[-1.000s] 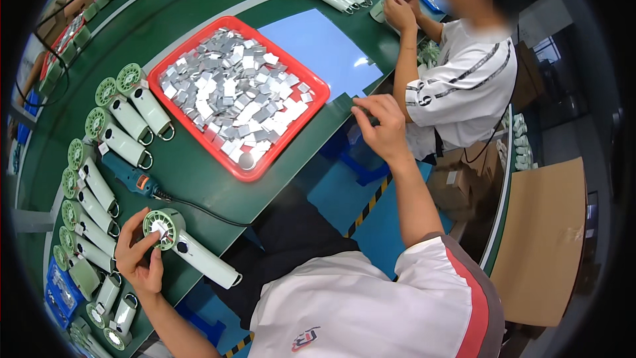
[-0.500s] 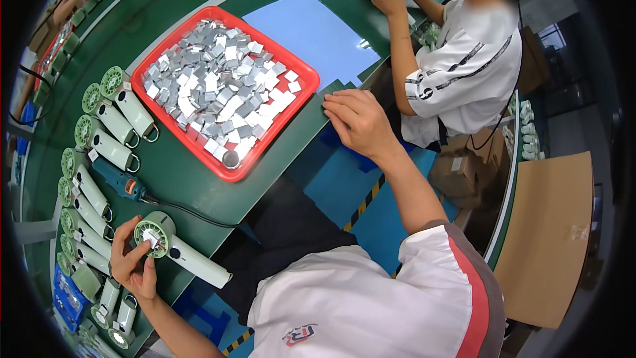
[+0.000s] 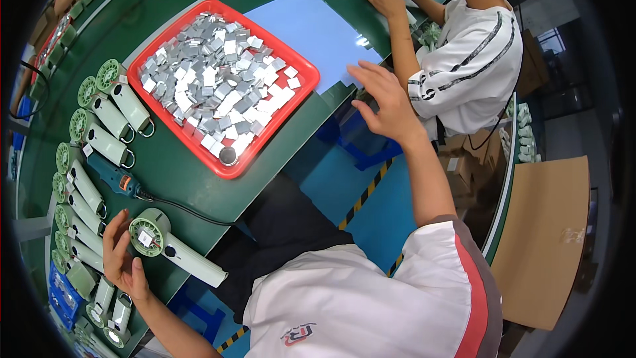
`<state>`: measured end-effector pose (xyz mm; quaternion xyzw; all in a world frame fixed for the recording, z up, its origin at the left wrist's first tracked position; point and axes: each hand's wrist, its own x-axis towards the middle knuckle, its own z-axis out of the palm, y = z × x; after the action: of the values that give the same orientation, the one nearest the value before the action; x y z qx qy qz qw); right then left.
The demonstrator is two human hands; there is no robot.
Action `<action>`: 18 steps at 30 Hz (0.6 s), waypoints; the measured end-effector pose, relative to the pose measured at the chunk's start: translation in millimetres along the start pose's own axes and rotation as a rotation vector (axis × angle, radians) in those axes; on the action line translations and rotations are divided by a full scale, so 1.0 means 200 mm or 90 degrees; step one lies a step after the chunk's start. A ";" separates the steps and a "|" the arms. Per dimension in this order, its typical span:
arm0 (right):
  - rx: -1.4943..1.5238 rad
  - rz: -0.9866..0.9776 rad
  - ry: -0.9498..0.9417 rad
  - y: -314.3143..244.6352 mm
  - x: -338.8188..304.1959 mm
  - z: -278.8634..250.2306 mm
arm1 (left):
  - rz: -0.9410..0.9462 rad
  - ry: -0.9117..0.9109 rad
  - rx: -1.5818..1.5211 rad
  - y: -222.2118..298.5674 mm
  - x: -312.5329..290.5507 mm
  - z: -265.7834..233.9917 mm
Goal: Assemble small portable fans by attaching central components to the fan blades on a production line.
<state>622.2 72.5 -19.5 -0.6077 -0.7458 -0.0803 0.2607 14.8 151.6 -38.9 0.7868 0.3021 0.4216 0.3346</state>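
A pale green handheld fan (image 3: 193, 259) lies on the near edge of the green table, its round head toward my left hand. A small white square (image 3: 146, 238) sits in the middle of that head. My left hand (image 3: 126, 266) is open beside the fan head, fingers curved and apart, holding nothing. My right hand (image 3: 391, 103) is raised off the table's edge, right of the red tray, with its fingers spread and nothing in them. In the red tray (image 3: 306, 74) lie a heap of small grey and white square pieces and a round metal piece (image 3: 228, 155).
Several more fans (image 3: 109, 146) stand in a row along the left. A teal electric screwdriver (image 3: 114, 176) with a black cord lies between them and the tray. Behind the tray is a pale blue sheet (image 3: 311, 30). A co-worker (image 3: 464, 59) sits at the right.
My left fingers have drawn back from the fan head, uncovering the white square. My right hand has lifted from the table edge, moved right and spread its fingers.
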 end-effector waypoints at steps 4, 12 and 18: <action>0.007 -0.005 -0.135 0.06 0.01 0.00 | 0.002 0.023 -0.006 -0.04 -0.01 -0.02; 0.003 -0.038 -0.109 0.09 -0.05 0.00 | -0.003 0.027 -0.005 -0.07 -0.02 -0.04; -0.085 -0.070 -0.044 0.09 -0.08 -0.01 | -0.011 0.022 -0.006 -0.07 -0.03 -0.04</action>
<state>641.0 61.9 -29.8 -0.5841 -0.7798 -0.1232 0.1887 1.9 157.5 -48.7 0.7751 0.3123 0.4340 0.3367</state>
